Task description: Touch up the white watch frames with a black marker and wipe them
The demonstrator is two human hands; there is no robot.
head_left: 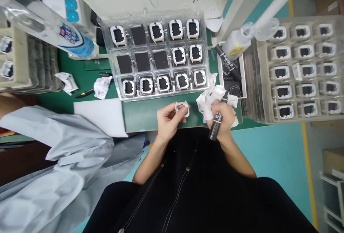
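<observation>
Green bench: runs beneath the trays, just in front of the person.
Grey sleeve: a co-worker's, on the person's left.
Stacked trays: at right; the top layer shows 3 columns of 5 white pieces.
Clear tray: at centre, 3 rows of 5 pockets; 11 carry white frames, 4 show dark bottoms.
Clear bottle: slants in at upper left, blue label.
Right hand: fingers curled around the black marker.
Left hand: thumb and fingers narrowed, pinching 1 white frame.
Crumpled tissue: against the right hand; cannot tell whether gripped.
Black marker: tilted in the right fist.
White frame: in the left fingertips, near the clear tray's front edge.
</observation>
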